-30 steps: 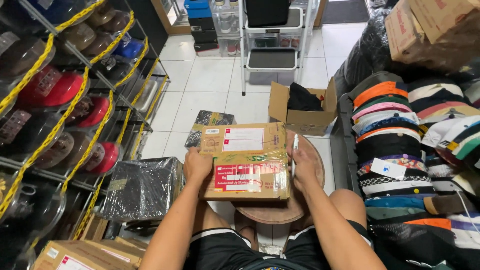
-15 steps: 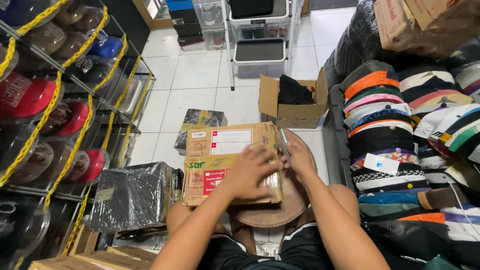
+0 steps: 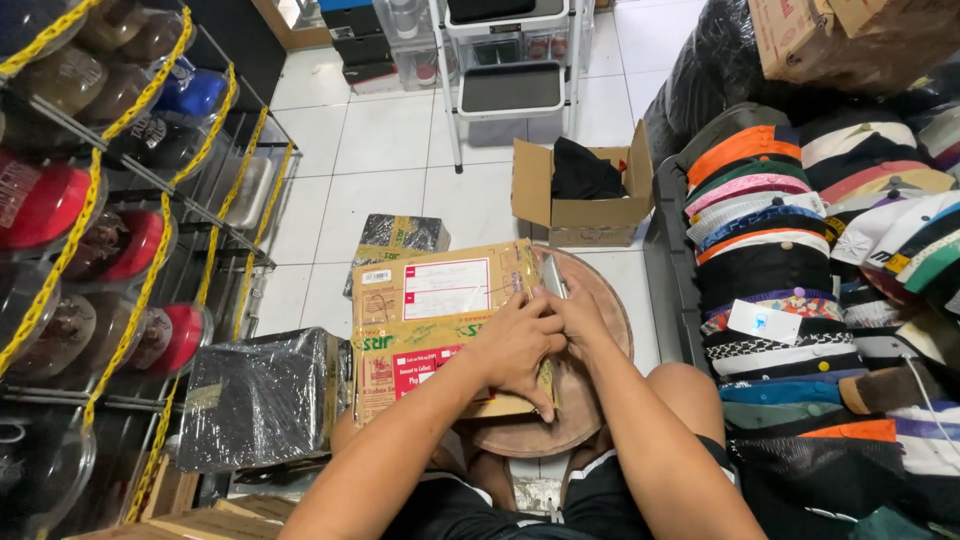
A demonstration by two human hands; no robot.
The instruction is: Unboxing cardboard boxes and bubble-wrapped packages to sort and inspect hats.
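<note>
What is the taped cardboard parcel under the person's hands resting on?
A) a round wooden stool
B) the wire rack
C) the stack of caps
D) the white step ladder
A: the taped cardboard parcel lies on the round wooden stool, whose curved rim shows beside both hands.

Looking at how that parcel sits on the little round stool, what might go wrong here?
1. The taped cardboard parcel overhangs the round wooden stool on its left side, so it may tip or slide off if pressed unevenly.
2. Both the left hand and the right hand crowd the parcel's right edge beside a thin metallic tool; if that is a blade, a slip might nick a finger.
3. Wrapped bundles and an open box crowd the floor, a likely trip hazard.
</note>
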